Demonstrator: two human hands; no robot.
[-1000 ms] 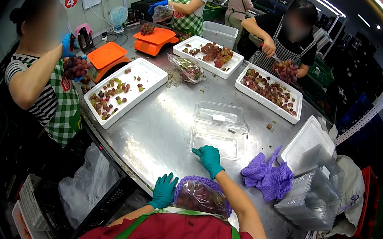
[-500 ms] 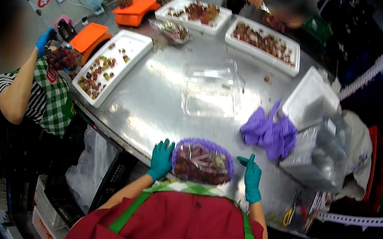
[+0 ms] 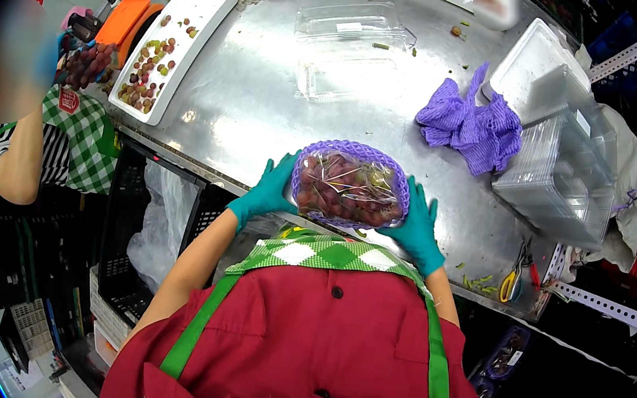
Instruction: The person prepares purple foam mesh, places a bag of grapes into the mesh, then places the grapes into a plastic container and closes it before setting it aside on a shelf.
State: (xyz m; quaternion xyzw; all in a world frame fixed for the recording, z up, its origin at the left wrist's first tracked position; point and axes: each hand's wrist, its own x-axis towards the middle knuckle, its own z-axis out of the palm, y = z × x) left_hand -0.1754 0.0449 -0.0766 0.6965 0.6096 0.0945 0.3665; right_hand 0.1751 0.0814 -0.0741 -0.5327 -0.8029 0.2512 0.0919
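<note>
A clear plastic pack of red grapes (image 3: pixel 350 186) with a purple foam net round its rim lies on the steel table near its front edge. At its left end my left hand (image 3: pixel 269 190), in a teal glove, presses against the side. Cupping the opposite end is my right hand (image 3: pixel 418 229), gloved the same, so the pack is held between both hands. Some of the fingertips are hidden by the pack. Beyond it sits an open clear clamshell box (image 3: pixel 347 52). To the right of that lies a heap of purple foam nets (image 3: pixel 472 123).
Stacked clear boxes (image 3: pixel 562 176) stand at the right, with scissors (image 3: pixel 515 275) near the front edge. A white tray (image 3: pixel 179 57) of loose grapes lies left, beside an orange scale (image 3: pixel 121 25). A co-worker's arm (image 3: pixel 23 157) is farther left. Black crates (image 3: pixel 138 239) sit below the table edge.
My right hand has come in from apart to touch the pack's right end. My left hand has closed in on the left end. The view has tilted downward.
</note>
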